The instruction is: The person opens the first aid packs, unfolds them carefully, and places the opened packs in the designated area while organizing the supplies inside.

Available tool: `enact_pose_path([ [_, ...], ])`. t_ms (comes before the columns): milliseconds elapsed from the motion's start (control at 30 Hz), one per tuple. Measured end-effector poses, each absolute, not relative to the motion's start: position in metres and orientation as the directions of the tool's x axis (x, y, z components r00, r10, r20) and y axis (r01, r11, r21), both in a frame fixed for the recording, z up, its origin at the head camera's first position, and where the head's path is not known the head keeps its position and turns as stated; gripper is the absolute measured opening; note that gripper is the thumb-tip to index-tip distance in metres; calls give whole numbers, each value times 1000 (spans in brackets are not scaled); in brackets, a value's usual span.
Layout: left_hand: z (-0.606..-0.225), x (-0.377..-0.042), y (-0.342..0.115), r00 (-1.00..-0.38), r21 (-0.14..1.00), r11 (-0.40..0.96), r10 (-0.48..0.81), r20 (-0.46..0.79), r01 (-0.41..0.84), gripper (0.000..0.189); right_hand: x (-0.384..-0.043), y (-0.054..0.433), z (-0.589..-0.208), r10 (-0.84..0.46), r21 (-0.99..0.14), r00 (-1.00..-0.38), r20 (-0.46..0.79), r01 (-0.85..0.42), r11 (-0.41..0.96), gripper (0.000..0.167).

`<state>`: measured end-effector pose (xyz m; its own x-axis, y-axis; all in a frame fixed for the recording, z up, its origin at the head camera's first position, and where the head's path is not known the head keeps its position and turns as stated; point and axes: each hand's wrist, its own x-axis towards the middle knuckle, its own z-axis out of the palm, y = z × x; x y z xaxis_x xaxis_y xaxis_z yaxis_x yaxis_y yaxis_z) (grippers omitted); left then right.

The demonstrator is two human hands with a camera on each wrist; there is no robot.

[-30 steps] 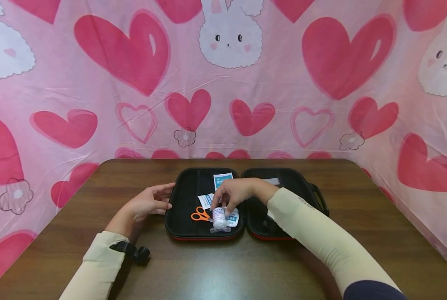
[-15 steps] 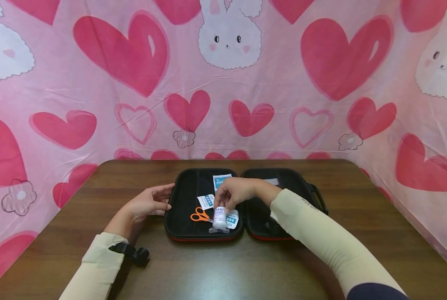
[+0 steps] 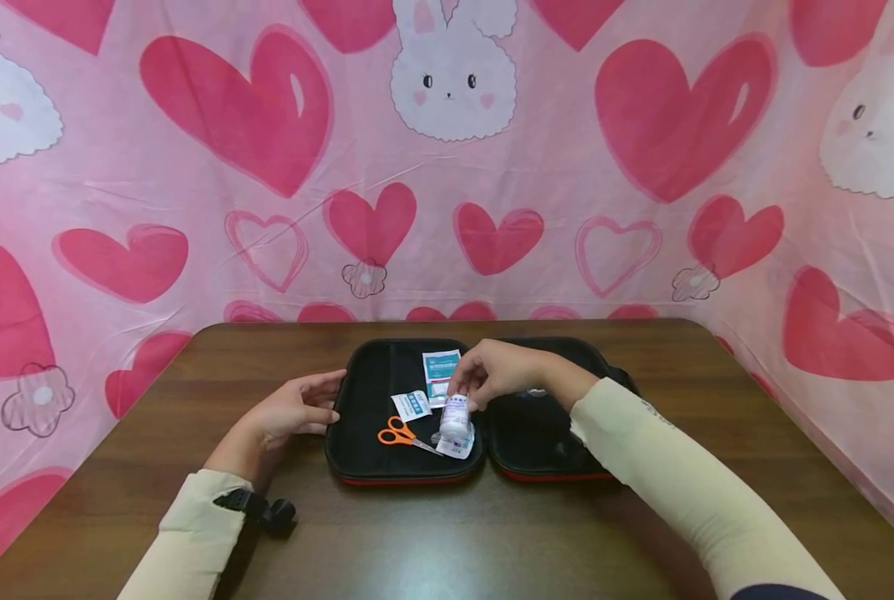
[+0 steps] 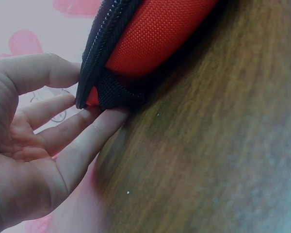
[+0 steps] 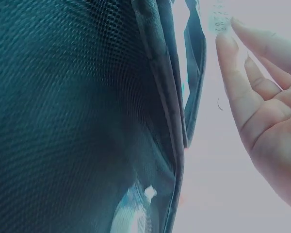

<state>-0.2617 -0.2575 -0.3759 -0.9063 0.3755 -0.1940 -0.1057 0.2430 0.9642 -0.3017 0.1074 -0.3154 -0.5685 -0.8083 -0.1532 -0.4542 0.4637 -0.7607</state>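
A black zip case with red outer cloth lies unfolded; its left half (image 3: 367, 454) holds small supplies. My left hand (image 3: 289, 408) rests against that half's outer edge, its fingertips touching the zipper rim (image 4: 94, 58) in the left wrist view. My right hand (image 3: 495, 367) pinches a small white labelled bottle (image 3: 456, 417) by its upper end, tilted above the case. In the right wrist view, thumb and finger of the right hand (image 5: 266, 97) meet at the printed end of the bottle (image 5: 219, 22). Orange-handled scissors (image 3: 397, 432) lie just left of the bottle.
A blue-and-white packet (image 3: 439, 367) and a small white packet (image 3: 412, 405) lie in the left half. Another packet (image 3: 456, 448) shows under the bottle. The case's right half (image 3: 525, 458) has a mesh pocket (image 5: 63, 97). Everything stands on a brown wooden table (image 3: 387, 533).
My right hand has moved right and slightly up with the bottle. The scissors' blades and more of the blue-and-white packet now show. The left hand has kept its place on the case.
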Motion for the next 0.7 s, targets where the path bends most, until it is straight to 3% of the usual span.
enact_pose_path([
  [700,-376,-260,-256,-904,968,235,388,-181,-93,78,-297,175,-314,-733,-765,-680,5,-475,436,26],
])
